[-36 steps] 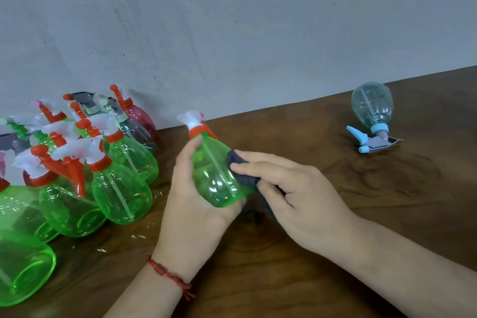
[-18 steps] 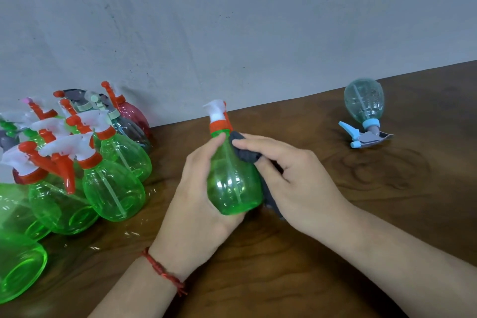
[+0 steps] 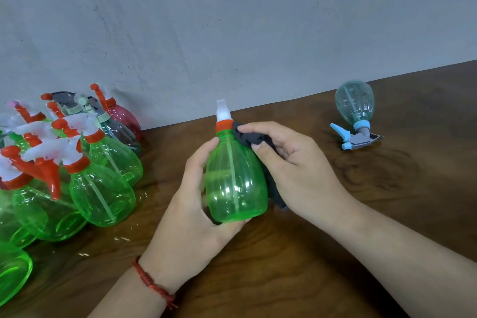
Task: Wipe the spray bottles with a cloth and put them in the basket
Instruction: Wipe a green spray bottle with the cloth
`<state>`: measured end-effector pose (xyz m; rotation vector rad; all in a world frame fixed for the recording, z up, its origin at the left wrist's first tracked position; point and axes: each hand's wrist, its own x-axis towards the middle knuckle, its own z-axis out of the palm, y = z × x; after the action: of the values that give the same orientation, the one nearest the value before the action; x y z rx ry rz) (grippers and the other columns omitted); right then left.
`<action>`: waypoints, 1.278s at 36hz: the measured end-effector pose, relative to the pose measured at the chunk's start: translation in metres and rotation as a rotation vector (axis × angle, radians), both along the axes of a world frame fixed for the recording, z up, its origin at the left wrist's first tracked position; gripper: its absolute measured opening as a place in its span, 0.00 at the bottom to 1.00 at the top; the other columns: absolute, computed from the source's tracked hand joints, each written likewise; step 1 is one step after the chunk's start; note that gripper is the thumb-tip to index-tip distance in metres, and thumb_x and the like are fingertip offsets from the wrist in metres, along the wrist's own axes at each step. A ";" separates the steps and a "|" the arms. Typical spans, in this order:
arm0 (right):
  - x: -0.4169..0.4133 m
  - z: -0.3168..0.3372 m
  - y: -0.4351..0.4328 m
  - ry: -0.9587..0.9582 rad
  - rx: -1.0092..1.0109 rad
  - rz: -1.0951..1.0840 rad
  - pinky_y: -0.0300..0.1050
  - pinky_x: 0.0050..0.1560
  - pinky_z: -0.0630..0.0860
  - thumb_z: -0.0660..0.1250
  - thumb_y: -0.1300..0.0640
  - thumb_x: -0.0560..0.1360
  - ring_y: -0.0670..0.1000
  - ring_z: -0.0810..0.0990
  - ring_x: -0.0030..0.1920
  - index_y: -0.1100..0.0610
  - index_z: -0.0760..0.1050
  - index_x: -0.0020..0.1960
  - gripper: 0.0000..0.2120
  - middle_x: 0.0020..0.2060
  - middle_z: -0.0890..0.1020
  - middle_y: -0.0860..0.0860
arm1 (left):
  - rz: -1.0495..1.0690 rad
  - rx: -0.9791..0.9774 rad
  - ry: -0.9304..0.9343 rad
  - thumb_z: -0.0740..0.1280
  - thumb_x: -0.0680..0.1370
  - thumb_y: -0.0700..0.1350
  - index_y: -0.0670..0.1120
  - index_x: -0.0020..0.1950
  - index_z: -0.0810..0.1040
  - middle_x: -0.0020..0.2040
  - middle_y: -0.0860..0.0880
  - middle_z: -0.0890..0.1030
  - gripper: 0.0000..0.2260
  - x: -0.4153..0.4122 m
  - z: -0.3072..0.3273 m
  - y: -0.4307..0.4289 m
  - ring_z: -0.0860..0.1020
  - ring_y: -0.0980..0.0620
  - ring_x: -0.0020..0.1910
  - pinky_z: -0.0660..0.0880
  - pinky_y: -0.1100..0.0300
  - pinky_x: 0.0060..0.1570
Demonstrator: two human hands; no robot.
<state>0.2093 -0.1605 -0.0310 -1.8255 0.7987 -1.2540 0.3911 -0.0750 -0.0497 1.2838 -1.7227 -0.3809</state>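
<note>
A green spray bottle with an orange collar and white nozzle stands nearly upright above the table centre. My left hand grips its body from the left and underneath. My right hand pinches a dark cloth against the bottle's right shoulder, just below the collar. The cloth trails down behind the bottle along my palm. No basket is in view.
A cluster of several green spray bottles with orange and white triggers lies at the left, with a pink one and a dark one at the wall. A teal bottle with blue trigger lies at the right on the brown wooden table.
The green bottle has tipped from leaning left to nearly upright and shifted right. The cloth has slid up from the bottle's belly to its shoulder near the collar.
</note>
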 end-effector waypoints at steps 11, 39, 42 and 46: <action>0.001 -0.004 0.001 0.010 -0.001 0.041 0.46 0.67 0.79 0.62 0.64 0.85 0.43 0.82 0.64 0.49 0.82 0.67 0.17 0.60 0.85 0.39 | -0.013 0.011 -0.078 0.84 0.67 0.53 0.59 0.85 0.59 0.78 0.66 0.66 0.52 0.001 -0.002 0.000 0.70 0.58 0.78 0.68 0.66 0.74; 0.012 -0.011 0.024 0.282 -0.332 0.093 0.33 0.76 0.65 0.60 0.66 0.85 0.36 0.69 0.76 0.49 0.78 0.74 0.22 0.76 0.74 0.41 | 0.289 -0.014 0.048 0.87 0.66 0.49 0.61 0.83 0.62 0.75 0.55 0.74 0.52 0.027 0.000 -0.007 0.76 0.54 0.73 0.75 0.52 0.73; 0.011 -0.010 0.018 0.207 -0.277 0.053 0.35 0.75 0.67 0.61 0.70 0.83 0.36 0.71 0.74 0.51 0.79 0.72 0.24 0.74 0.76 0.42 | 0.202 -0.051 -0.076 0.87 0.66 0.48 0.54 0.84 0.64 0.76 0.56 0.71 0.51 0.016 -0.002 -0.005 0.71 0.57 0.76 0.69 0.64 0.74; 0.007 -0.003 0.013 0.060 -0.006 0.026 0.45 0.72 0.75 0.60 0.69 0.84 0.39 0.79 0.67 0.46 0.82 0.68 0.23 0.65 0.83 0.37 | 0.112 -0.087 -0.201 0.85 0.69 0.48 0.50 0.84 0.64 0.76 0.53 0.70 0.48 0.007 0.000 -0.002 0.70 0.55 0.78 0.67 0.66 0.75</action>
<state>0.2158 -0.1474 -0.0344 -1.8804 0.8017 -1.1912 0.3978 -0.0775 -0.0500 1.3858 -1.8024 -0.1128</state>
